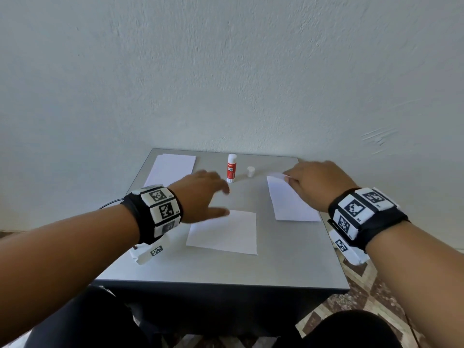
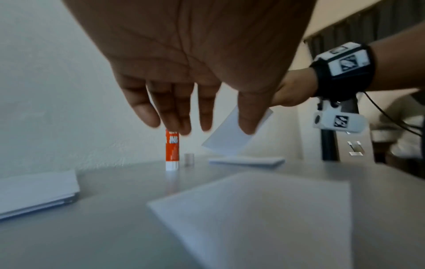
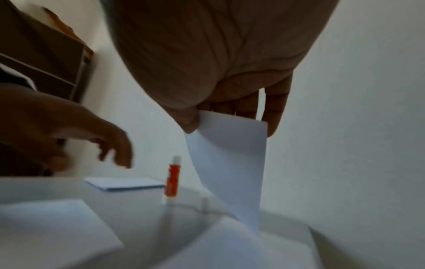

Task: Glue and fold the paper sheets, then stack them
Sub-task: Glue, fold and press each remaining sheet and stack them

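Observation:
My right hand (image 1: 288,180) pinches the far edge of a white paper sheet (image 1: 291,204) at the table's right side and lifts that edge; thumb and fingers grip it (image 3: 230,163) in the right wrist view. More paper (image 2: 248,161) lies under the raised sheet. My left hand (image 1: 222,200) hovers open with straight fingers above the table, just left of the upright red-and-white glue stick (image 1: 231,168), holding nothing. The stick's white cap (image 1: 250,171) stands beside it. A single flat sheet (image 1: 223,232) lies in the middle, partly under my left thumb.
A stack of white sheets (image 1: 170,169) rests at the far left corner of the grey table (image 1: 226,270). A white wall rises right behind the table. My knees are below the near edge, and patterned floor shows at right.

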